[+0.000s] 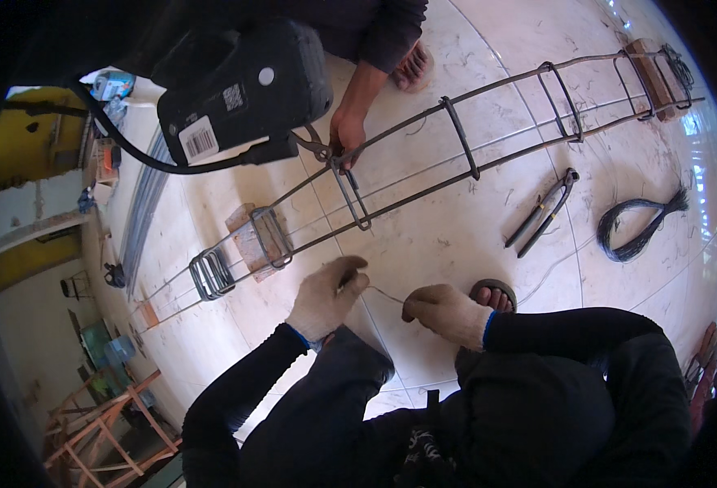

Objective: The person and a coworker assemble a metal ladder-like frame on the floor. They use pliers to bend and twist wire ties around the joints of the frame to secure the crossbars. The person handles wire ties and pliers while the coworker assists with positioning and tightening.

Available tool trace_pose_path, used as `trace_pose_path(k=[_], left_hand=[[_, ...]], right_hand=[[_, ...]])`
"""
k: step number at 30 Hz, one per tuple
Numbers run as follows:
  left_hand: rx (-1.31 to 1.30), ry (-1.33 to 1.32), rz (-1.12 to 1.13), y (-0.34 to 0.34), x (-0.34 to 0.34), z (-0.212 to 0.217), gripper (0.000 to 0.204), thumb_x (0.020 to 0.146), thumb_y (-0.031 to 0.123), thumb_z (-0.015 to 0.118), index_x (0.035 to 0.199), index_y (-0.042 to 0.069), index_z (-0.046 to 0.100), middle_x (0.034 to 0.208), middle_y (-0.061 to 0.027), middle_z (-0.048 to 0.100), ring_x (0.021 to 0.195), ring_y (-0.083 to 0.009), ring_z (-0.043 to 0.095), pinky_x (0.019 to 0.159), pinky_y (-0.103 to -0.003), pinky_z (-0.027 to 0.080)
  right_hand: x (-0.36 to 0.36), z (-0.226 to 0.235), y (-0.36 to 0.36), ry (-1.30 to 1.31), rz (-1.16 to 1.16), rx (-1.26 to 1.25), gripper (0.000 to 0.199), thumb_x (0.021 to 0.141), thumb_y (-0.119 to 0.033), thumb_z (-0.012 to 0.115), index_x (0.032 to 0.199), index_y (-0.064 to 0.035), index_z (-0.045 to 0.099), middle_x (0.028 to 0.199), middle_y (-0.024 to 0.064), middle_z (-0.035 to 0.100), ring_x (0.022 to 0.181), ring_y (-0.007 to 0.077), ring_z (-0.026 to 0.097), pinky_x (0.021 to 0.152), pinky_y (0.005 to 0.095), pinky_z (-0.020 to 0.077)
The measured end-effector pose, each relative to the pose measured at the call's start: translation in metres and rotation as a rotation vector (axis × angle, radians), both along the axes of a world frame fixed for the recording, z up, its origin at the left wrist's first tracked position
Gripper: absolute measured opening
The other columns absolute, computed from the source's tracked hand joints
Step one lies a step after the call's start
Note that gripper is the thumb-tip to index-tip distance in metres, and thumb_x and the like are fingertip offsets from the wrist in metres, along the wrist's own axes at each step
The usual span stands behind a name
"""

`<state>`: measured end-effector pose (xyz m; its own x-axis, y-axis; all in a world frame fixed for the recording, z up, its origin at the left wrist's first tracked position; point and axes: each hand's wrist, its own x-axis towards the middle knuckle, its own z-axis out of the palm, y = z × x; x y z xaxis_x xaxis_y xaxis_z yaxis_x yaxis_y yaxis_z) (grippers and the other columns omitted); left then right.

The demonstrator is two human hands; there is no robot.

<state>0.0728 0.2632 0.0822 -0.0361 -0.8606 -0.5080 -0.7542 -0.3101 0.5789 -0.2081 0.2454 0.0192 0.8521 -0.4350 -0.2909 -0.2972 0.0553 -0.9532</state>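
Note:
A thin piece of tie wire (387, 294) spans the gap between my two gloved hands, over the tiled floor. My right hand (446, 313) pinches its one end, fingers pressed together. At the other end my left hand (328, 297) is curled, with the wire meeting its thumb tip; the exact grip is partly hidden. Beyond my hands lies a long rebar cage (407, 195) with square stirrups (460, 138) along it. Across the cage a co-worker's hand (348, 134) works with pincers (316, 149) at a stirrup corner.
Pincers with dark handles (541, 213) lie right of the cage, near a looped bundle of tie wire (636, 226). Wooden blocks (252, 236) prop the cage. Bunched stirrups (210, 275) sit at its left end. A black device (248, 93) blocks the upper left; a wooden frame (110, 431) stands lower left.

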Motion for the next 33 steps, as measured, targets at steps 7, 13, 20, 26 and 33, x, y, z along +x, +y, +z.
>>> trace_pose_path(k=[7, 13, 20, 26, 33], left_hand=[[-0.339, 0.023, 0.381, -0.005, -0.004, -0.017, 0.036, 0.109, 0.023, 0.067, 0.139, 0.003, 0.069, 0.118, -0.0182, 0.076, 0.109, -0.0268, 0.074, 0.098, -0.039, 0.058], [-0.23, -0.036, 0.32, -0.027, 0.005, -0.021, 0.037, 0.105, 0.022, 0.072, 0.139, 0.006, 0.07, 0.113, -0.0162, 0.075, 0.102, -0.0293, 0.073, 0.094, -0.04, 0.058], [-0.56, -0.476, -0.245, -0.059, 0.013, -0.024, 0.065, 0.081, 0.025, 0.093, 0.141, 0.011, 0.071, 0.115, -0.0154, 0.074, 0.108, -0.0319, 0.073, 0.095, -0.045, 0.058], [-0.392, -0.134, -0.028, -0.055, 0.009, -0.063, 0.073, 0.08, 0.025, 0.094, 0.147, 0.011, 0.069, 0.12, -0.0138, 0.072, 0.112, -0.0312, 0.071, 0.096, -0.045, 0.058], [-0.555, -0.037, 0.128, -0.045, 0.013, -0.088, 0.077, 0.081, 0.017, 0.094, 0.152, 0.007, 0.066, 0.114, -0.0117, 0.07, 0.104, -0.0263, 0.071, 0.092, -0.041, 0.059]], right_hand=[[-0.003, -0.015, -0.022, 0.039, -0.41, 0.972, 0.022, 0.111, -0.01, 0.053, 0.129, -0.0018, 0.062, 0.083, -0.0013, 0.046, 0.065, 0.0095, 0.044, 0.058, 0.0293, 0.0411], [0.017, -0.05, -0.024, -0.205, -0.535, 1.257, 0.019, 0.115, -0.017, 0.05, 0.126, -0.0037, 0.059, 0.08, -0.0043, 0.036, 0.063, 0.0078, 0.034, 0.056, 0.0291, 0.0313], [0.049, -0.071, -0.036, -0.506, -0.446, 1.311, 0.021, 0.12, -0.028, 0.049, 0.107, -0.0125, 0.057, 0.072, -0.0108, 0.028, 0.058, 0.0044, 0.028, 0.051, 0.0258, 0.0248], [0.062, -0.082, -0.04, -0.519, -0.303, 1.331, 0.021, 0.117, -0.03, 0.056, 0.109, -0.0111, 0.06, 0.077, -0.0087, 0.035, 0.062, 0.0046, 0.036, 0.055, 0.0258, 0.0309], [0.06, -0.101, -0.037, -0.461, -0.35, 1.12, 0.025, 0.116, -0.034, 0.058, 0.109, -0.0111, 0.063, 0.08, -0.0066, 0.043, 0.065, 0.007, 0.042, 0.057, 0.0272, 0.0347]])
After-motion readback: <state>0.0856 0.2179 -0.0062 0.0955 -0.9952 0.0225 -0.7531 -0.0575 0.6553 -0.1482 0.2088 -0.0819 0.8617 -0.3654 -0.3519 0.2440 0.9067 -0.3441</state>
